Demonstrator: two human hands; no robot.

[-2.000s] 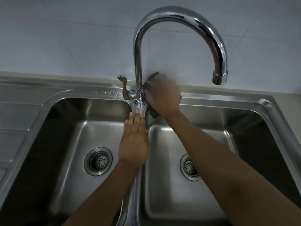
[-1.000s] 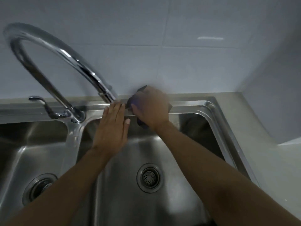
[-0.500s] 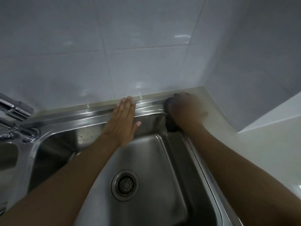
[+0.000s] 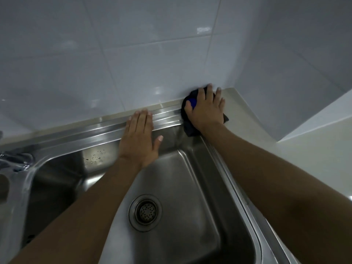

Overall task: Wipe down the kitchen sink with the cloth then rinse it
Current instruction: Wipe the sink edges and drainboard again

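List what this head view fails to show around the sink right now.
1. Cloth: mostly covered by the right hand, so its full shape is hidden.
2. Faucet: only a blurred base shows; the left edge cuts off the rest.
3. Sink rim: a stretch lies under the flat left hand.
4. Right basin: its near rim is cut off by the bottom edge.

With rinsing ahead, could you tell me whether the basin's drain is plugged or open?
Open: the drain strainer shows uncovered holes, no stopper, and no water pools in the basin.
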